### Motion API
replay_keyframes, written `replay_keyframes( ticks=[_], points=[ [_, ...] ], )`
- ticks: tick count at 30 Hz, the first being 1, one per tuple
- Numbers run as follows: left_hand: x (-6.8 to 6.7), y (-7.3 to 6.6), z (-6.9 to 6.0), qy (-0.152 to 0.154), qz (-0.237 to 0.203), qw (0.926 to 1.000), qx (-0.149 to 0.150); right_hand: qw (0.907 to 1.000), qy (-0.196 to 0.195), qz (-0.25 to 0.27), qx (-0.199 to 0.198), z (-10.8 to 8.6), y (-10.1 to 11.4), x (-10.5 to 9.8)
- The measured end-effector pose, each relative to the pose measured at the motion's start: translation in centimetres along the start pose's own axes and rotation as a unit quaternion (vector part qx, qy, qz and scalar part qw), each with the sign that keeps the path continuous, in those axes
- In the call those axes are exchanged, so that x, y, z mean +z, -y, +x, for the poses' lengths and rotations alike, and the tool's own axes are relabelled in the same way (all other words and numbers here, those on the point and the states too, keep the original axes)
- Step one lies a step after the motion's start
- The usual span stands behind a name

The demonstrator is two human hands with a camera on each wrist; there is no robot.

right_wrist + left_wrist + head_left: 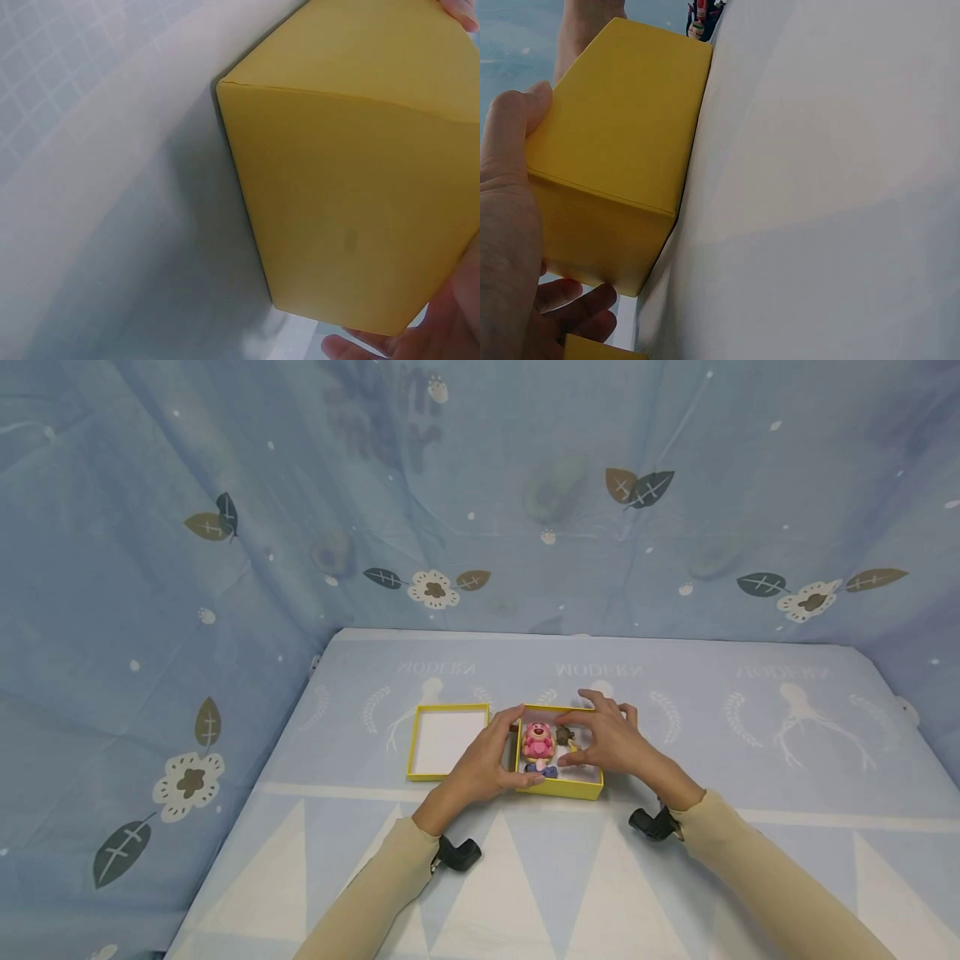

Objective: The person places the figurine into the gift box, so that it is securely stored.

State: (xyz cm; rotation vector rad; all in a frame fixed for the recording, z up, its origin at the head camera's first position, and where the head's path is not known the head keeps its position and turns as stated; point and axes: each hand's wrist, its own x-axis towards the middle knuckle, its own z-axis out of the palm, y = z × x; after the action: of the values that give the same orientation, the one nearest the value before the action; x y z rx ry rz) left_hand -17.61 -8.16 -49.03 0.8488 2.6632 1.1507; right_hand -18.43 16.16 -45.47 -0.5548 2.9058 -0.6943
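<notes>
In the head view a yellow box (572,788) stands uncovered on the table, its inside white. My left hand (483,760) grips its left end, thumb along the front wall and fingers towards the back. Inside lies a pink bear figurine (537,742), with a small blue-and-white figure (542,768) below it. Beside the bear is a small dark brown and yellow figure (564,736). My right hand (611,737) reaches over the box's right end, thumb and forefinger spread on either side of the brown figure. Both wrist views show the box's yellow outer walls (622,112).
Left of the box lies its yellow-rimmed lid (411,752), white inside facing up, close to my left hand. A patterned cloth (675,877) covers the table. Blue printed curtains (525,485) hang behind and at the sides.
</notes>
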Motion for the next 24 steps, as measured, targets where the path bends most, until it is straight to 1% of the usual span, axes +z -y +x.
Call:
replay_keyframes(
  ticks=[9, 13, 21, 24],
  points=[
    [0.0, 0.1, 0.0, 0.001, 0.000, 1.0000, -0.002, 0.9999, -0.017, -0.001, -0.004, -0.1, 0.1, -0.4],
    [0.0, 0.1, 0.1, 0.001, 0.001, 1.0000, -0.004, 0.9993, -0.035, 0.015, -0.005, -0.3, -0.2, -0.9],
    [0.0, 0.1, 0.0, 0.004, -0.003, 1.0000, -0.004, 0.9953, -0.077, 0.052, -0.028, -1.7, -1.5, -1.7],
    [0.0, 0.0, 0.0, 0.004, -0.001, 1.0000, -0.005, 0.9941, -0.086, 0.062, -0.026, -2.3, -2.1, -2.1]
  ],
)
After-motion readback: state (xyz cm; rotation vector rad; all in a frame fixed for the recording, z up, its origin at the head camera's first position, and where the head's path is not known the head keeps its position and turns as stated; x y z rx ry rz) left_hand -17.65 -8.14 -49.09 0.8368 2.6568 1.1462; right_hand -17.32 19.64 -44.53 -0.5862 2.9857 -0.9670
